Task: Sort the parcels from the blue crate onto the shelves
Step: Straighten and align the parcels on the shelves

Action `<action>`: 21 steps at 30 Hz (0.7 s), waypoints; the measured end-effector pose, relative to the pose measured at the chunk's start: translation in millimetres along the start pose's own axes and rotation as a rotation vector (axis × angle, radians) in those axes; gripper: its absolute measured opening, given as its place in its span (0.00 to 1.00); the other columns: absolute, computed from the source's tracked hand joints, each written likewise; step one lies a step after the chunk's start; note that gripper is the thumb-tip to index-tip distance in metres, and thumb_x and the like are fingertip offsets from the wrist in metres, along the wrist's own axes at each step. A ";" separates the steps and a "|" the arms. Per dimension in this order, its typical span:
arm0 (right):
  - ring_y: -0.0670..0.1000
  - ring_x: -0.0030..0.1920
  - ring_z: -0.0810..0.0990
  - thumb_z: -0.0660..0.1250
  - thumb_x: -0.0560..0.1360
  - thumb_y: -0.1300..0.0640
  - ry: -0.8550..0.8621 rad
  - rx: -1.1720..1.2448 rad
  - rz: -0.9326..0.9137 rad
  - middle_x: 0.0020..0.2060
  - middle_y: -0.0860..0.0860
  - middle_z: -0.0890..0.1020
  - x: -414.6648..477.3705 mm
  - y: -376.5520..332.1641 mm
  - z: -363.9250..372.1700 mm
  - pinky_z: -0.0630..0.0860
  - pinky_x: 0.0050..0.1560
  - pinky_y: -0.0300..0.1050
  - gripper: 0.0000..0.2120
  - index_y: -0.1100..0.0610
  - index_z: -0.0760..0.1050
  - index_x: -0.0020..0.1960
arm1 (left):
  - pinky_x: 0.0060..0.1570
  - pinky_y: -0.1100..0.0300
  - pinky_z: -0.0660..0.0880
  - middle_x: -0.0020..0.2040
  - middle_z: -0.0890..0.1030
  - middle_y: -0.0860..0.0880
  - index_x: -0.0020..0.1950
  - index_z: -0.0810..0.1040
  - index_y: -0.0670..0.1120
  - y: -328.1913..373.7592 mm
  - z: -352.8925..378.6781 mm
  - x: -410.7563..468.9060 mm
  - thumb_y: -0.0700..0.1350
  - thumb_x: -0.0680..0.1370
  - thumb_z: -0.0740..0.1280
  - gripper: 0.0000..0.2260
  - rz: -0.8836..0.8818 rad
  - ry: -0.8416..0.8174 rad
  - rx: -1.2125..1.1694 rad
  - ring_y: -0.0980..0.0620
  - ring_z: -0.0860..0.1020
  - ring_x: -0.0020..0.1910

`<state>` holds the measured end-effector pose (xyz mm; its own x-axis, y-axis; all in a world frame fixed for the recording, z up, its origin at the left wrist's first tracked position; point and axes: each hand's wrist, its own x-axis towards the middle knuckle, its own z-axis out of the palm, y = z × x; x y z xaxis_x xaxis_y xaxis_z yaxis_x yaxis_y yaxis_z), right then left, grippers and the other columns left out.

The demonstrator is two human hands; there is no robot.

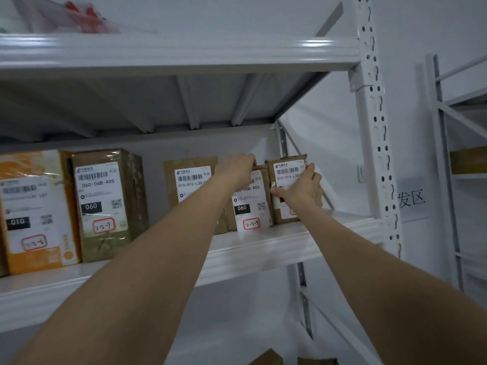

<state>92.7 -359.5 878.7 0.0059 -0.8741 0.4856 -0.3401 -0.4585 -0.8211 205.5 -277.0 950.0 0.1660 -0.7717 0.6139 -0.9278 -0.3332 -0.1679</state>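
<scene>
On the shelf [263, 246], the left hand [234, 168] gripped the 060 parcel [253, 206] and the right hand [303, 193] pinched the end parcel [288, 171]; probably both needed to stand upright, labels outward.

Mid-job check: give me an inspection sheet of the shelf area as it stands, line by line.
Surface: white middle shelf, parcels standing along it.
Job's things: orange parcel, tall 060 parcel, rear parcel, small 060 parcel, end parcel, all upright with labels forward; blue crate not in view.
Clutter: blurred red-and-clear bag on the shelf above.
Grippers: left hand grips the small 060 parcel's top; right hand pinches the end parcel.
Cables: nothing seen.
Surroundings: wall sign and second rack at right.
</scene>
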 end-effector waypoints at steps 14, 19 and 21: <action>0.64 0.70 0.64 0.74 0.65 0.37 -0.023 0.185 0.111 0.73 0.58 0.60 7.8 -1.8 17.6 0.64 0.66 0.62 0.52 0.57 0.52 0.76 | 0.64 0.41 0.64 0.71 0.67 0.42 0.75 0.58 0.55 -68.5 -25.8 -18.4 0.69 0.70 0.63 0.37 -0.283 0.094 0.122 0.40 0.66 0.69; 0.64 0.69 0.65 0.74 0.65 0.37 -0.025 0.174 0.130 0.72 0.58 0.61 6.1 -2.1 19.9 0.66 0.64 0.60 0.52 0.59 0.52 0.76 | 0.70 0.45 0.62 0.76 0.59 0.47 0.77 0.53 0.52 -86.9 -49.8 -13.1 0.59 0.70 0.72 0.42 -0.185 -0.309 -0.304 0.43 0.62 0.73; 0.64 0.69 0.65 0.74 0.65 0.37 -0.026 0.165 0.135 0.72 0.59 0.61 5.6 -2.3 20.1 0.66 0.64 0.61 0.52 0.60 0.52 0.76 | 0.68 0.45 0.66 0.76 0.59 0.45 0.77 0.52 0.55 -97.5 -64.3 -14.1 0.53 0.70 0.73 0.42 -0.189 -0.409 -0.363 0.42 0.66 0.70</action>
<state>112.4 -366.6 877.2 -0.0045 -0.9321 0.3623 -0.1807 -0.3555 -0.9170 272.1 -198.8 1007.3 0.3885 -0.8877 0.2469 -0.9128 -0.3341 0.2351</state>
